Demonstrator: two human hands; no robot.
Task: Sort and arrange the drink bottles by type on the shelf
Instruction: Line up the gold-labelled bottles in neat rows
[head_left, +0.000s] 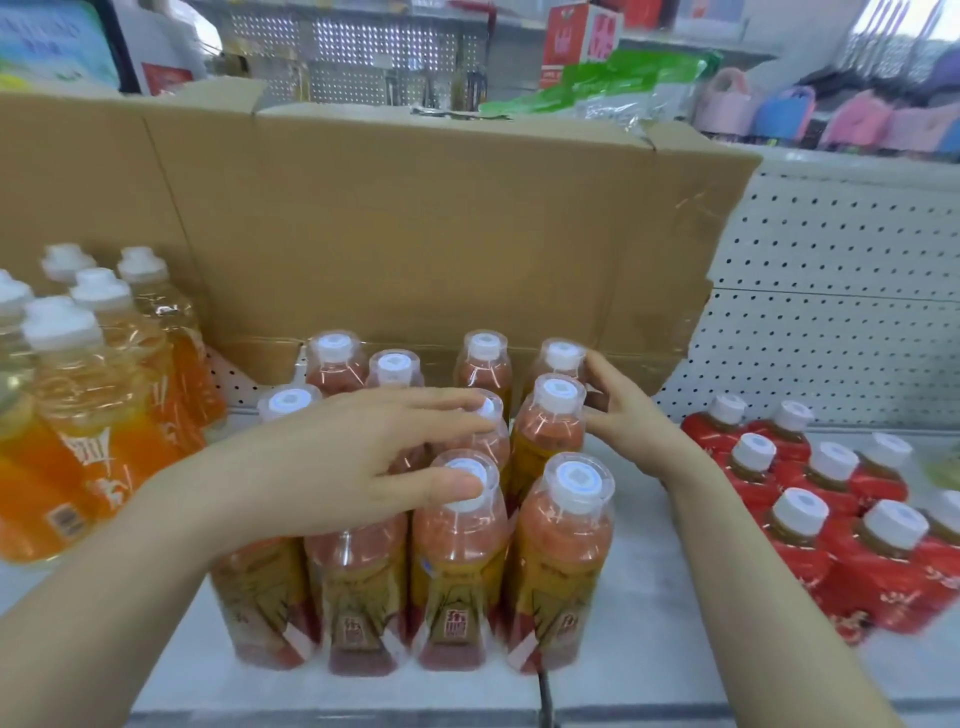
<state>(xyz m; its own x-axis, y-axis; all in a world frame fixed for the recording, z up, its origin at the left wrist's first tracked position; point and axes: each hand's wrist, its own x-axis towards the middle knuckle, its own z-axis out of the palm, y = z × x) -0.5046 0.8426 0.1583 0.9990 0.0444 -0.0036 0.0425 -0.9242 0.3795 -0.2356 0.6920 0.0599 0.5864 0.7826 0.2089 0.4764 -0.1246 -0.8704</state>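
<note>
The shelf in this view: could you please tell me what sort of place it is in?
Probably a small shop: the pegboard-backed shelf holds drink bottles grouped by type, a cardboard carton stands behind, stocked racks beyond.

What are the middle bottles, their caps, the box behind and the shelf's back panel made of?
Middle bottles: clear glossy plastic, probably PET; the liquid shows through and the shoulders catch highlights.
Caps: opaque white plastic, apparently under a clear shrink sleeve.
Box: brown matte cardboard with creased flaps and shiny tape at the right edge.
Back panel: white perforated sheet, likely painted metal.
</note>
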